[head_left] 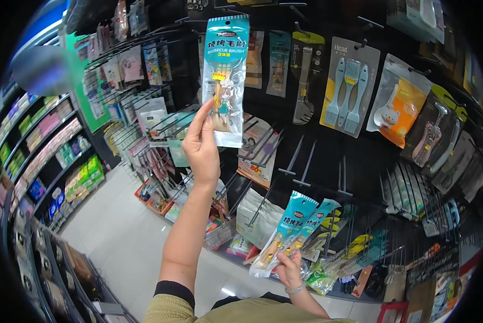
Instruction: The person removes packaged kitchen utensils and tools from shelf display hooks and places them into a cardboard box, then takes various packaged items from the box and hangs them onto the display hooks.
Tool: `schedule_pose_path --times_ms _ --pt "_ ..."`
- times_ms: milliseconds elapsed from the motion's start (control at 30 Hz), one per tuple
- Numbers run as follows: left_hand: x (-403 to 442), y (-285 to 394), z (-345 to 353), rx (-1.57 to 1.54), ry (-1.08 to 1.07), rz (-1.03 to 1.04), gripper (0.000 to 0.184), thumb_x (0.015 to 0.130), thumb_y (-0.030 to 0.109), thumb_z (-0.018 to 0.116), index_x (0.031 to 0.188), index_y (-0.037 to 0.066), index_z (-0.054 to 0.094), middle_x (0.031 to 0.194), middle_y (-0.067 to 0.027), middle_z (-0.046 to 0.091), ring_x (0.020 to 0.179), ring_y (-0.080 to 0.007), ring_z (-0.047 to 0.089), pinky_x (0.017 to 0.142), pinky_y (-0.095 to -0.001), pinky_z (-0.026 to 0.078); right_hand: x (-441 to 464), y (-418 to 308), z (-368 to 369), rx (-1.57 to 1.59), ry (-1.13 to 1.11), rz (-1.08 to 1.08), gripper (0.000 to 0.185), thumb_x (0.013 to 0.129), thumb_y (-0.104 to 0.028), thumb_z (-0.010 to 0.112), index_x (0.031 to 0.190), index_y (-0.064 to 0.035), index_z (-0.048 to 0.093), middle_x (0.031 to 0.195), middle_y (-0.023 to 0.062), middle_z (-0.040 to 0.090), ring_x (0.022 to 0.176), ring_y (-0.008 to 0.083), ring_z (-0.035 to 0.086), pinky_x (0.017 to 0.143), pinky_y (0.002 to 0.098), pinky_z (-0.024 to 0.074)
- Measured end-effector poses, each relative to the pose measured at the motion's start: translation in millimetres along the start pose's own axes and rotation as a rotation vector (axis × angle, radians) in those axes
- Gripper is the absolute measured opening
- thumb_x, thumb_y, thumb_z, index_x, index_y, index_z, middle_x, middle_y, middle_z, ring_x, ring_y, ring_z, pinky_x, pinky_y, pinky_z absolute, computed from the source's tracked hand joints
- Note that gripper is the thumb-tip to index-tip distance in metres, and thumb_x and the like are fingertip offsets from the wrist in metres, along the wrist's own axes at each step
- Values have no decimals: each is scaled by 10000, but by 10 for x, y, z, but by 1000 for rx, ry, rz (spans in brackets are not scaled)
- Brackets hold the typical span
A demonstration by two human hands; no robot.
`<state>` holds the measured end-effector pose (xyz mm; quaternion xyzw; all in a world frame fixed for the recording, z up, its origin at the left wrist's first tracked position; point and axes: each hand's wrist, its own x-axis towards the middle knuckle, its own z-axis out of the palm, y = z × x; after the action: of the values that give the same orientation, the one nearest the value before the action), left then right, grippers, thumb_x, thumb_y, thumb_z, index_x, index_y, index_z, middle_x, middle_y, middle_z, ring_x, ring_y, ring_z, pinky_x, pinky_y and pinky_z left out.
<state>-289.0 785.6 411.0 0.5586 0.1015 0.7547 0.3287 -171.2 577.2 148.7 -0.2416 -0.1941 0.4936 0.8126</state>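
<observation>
My left hand (pixel 204 132) is raised in front of the rack, pinching the lower part of a barbecue brush pack (pixel 228 59). This pack is upright, with a blue header, a clear body and a cartoon figure. Lower down, my right hand (pixel 290 271) grips two more barbecue brush packs (pixel 294 212) by their lower ends. They overlap and lean to the right, with pale wooden brush handles showing inside. Behind the raised pack hangs a similar blue-topped pack (pixel 278 64) on a hook.
Metal tongs (pixel 304 81), a pack of blue-grey brushes (pixel 350 81) and an orange bear pack (pixel 400 102) hang on the dark wall. Bare hooks (pixel 301 161) stick out below. Stocked shelves (pixel 42 140) stand at the left, beyond a pale tiled floor (pixel 101 215).
</observation>
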Motion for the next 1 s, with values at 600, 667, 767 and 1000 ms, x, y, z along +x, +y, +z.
schedule_pose_path --times_ms 600,667,767,1000 --pt "307 175 -121 27 -67 -9 267 893 23 456 1099 -58 605 1041 -103 633 892 -93 569 806 -208 421 84 462 441 -53 57 -99 470 747 98 615 1174 -21 459 1136 84 564 1029 200 566 890 342 457" --pt "356 0 -76 32 -82 -24 263 895 31 464 1097 -68 601 1028 -97 631 868 -92 568 787 -204 425 136 427 380 -91 39 -120 511 737 90 614 1197 -40 434 1113 82 571 1002 196 577 881 346 462" --pt "509 -359 79 28 -121 -112 263 898 41 475 1105 -72 592 1004 -84 623 851 -89 566 763 -202 431 206 358 338 -86 6 -177 461 749 99 626 1171 -9 476 1138 78 565 1029 185 561 897 333 453" --pt "889 -1482 692 -71 -108 -252 265 903 63 446 1077 -7 633 1019 -84 646 897 -125 587 812 -243 437 171 213 223 -158 -7 -207 465 724 107 655 1148 0 496 1101 92 582 986 181 577 845 317 483"
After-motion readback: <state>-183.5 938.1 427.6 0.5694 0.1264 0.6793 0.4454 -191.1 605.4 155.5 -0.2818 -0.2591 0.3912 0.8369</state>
